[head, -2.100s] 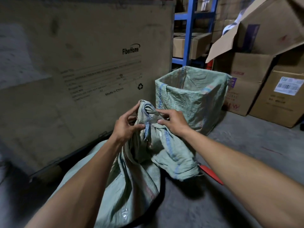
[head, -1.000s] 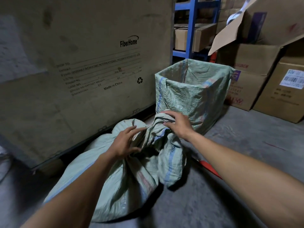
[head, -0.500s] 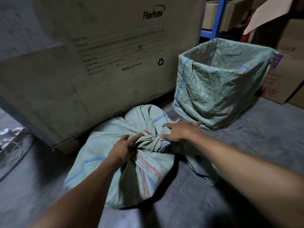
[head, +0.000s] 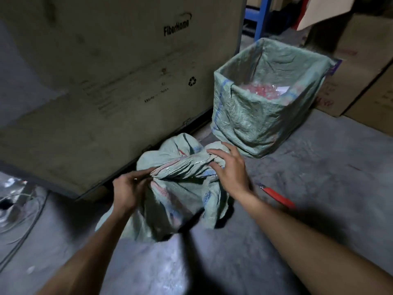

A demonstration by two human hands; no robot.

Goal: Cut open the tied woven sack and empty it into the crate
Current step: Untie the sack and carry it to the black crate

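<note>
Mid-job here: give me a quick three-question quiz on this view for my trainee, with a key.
1. True or false: the red cutter is in the right hand.
2. What touches the sack? A) left hand only B) right hand only C) both hands
3. Fill in: the lined crate already holds pinkish ____-wrapped items.

Key:
1. False. The cutter lies on the floor, right of the right forearm.
2. C. The left hand pinches the gathered neck; the right rests on the bunched cloth.
3. Plastic, as far as the dim view shows.
</note>
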